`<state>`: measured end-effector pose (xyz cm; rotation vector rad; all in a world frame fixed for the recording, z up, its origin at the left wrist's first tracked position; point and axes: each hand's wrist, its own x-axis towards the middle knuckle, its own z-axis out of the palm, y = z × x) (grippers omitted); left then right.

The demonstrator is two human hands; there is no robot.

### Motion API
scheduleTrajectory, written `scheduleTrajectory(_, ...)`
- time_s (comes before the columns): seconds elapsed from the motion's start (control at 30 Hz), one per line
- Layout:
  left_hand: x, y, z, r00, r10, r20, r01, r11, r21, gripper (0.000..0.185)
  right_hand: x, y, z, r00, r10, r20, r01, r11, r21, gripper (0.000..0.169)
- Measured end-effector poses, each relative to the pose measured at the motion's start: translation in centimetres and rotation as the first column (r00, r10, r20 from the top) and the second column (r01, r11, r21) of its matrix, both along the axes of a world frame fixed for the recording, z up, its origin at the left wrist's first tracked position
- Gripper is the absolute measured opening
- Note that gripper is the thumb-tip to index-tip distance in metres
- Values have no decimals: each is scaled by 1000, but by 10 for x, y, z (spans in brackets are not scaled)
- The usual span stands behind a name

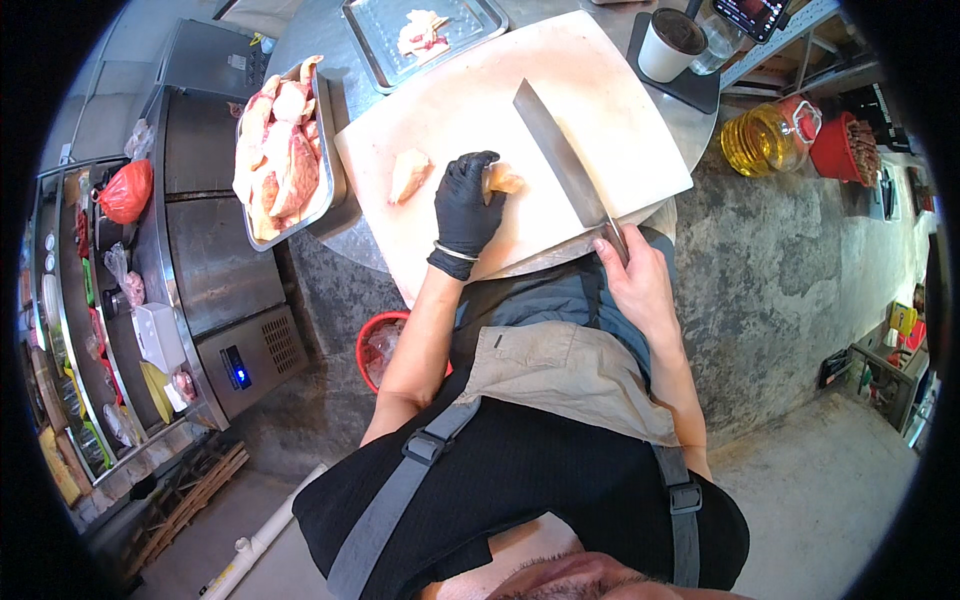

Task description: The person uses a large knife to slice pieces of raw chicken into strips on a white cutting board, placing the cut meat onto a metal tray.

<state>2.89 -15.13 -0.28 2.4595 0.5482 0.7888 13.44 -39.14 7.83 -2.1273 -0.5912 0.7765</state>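
My left hand [469, 201], in a black glove, grips a small piece of raw poultry [504, 180] on the white cutting board [630, 90]. In my bare right hand [636, 279] is the handle of a cleaver [559, 154]; its broad blade points away from me over the board, to the right of the piece and apart from it. Another raw piece [410, 176] lies on the board left of my gloved hand. Beyond the board's left edge, a metal tray [328, 196] holds several large raw poultry pieces [289, 161].
A second metal tray [375, 64] with scraps [424, 36] touches or adjoins the board's far edge. At the far right stand a white cup [664, 56] and a phone [752, 13]. A red bucket [361, 352] is below, beside my left arm. An oil jug [759, 140] stands right.
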Motion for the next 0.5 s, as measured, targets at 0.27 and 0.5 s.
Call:
scheduleTrajectory(0.27,-13,-13,-10,998,47,38,-44,997,-70,36,-12,6,2,992,93,82,-96,995,39,25)
scheduleTrajectory(0.5,-8,-17,-7,1000,10,25,-11,999,45,29,-27,23,2,893,241,380,-246,969,-36,28)
